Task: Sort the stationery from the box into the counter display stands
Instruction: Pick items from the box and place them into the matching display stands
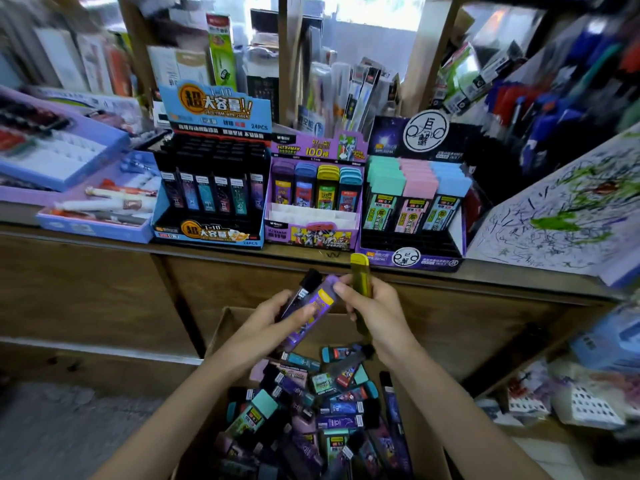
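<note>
L hand [277,315]: fingers curled round 2 cases, a purple case [313,306] in front and a black case [304,289] behind. Both are tilted w/ caps up-right, prob. fanned so the labels can be read.
R hand [375,308]: fist closed round a yellow case [361,277], near upright w/ the cap above the fingers. Index tip is at the purple case's top end; contact unclear. The yellow one looks split off by colour.
Box [221,329]: open, directly below both hands. It holds a mixed pile of cases [311,410], so lots left to sort.
Counter [502,271]: edge just beyond the hands; carries the stands.
Middle stand [311,235]: straight ahead of the hands, w/ purple/blue/yellow/teal columns and free front rows. Likely home for the purple + yellow cases.
Left stand [207,235]: ahead-left of L hand, holds dark cases. Likely takes the black one.
Right stand [408,259]: ahead-right of R hand, holds mint/pink/blue cases. Nothing in hand matches.
Next (est.): short reach fwd to drop yellow into its column.
</note>
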A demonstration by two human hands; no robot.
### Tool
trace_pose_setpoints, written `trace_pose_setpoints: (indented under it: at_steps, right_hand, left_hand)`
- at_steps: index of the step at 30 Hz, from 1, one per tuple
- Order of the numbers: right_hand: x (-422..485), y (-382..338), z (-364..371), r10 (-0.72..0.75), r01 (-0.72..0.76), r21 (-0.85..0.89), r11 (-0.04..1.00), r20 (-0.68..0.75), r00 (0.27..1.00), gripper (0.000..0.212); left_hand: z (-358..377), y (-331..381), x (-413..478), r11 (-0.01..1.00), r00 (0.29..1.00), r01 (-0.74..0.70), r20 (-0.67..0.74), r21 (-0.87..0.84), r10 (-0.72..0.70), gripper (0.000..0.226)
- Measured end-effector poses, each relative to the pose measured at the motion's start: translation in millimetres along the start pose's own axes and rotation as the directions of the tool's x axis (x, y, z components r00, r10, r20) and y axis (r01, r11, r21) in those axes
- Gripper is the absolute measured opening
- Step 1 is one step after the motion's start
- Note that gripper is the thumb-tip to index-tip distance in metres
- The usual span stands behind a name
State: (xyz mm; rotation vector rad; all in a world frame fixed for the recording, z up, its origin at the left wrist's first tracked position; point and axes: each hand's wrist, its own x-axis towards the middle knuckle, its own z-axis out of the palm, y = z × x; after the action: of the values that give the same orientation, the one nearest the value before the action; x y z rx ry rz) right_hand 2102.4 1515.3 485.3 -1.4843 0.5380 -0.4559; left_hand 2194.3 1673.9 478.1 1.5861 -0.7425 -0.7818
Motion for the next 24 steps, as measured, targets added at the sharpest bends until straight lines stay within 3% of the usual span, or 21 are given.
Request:
trace_pose_setpoints:
  at_steps: [4,9,13,16,24]
  right_hand:
    - [4,-21,13,-0.037,0.037,0.003,0.999,-0.007,0.999,0.007]
    - [10,-44,20,0.077,-0.077,-0.019,0.997,0.001,0.997,0.046]
    - [19,-67,14,-0.062,0.067,-0.107,0.992,0.051,0.997,0.016]
    - [32,-89,9,-0.144,0.151,-0.113,0.982,0.070,0.987,0.007]
    - [82,-141,0,-0.390,0.357,-0.227,0.906,-0.121,0.913,0.017]
  left_hand:
    - [0,10,6,0.998,0.996,-0.066,-0.056,0.022,0.067,0.032]
    - [-6,15,14,0.987,0.978,-0.145,-0.160,-0.071,0.132,0.013]
    - [-16,27,19,0.976,0.956,-0.184,-0.254,-0.119,0.149,0.023]
    - [-27,35,23,0.971,0.943,-0.194,-0.299,-0.136,0.147,0.032]
    - [-46,40,31,0.964,0.931,-0.199,-0.342,-0.177,0.130,0.027]
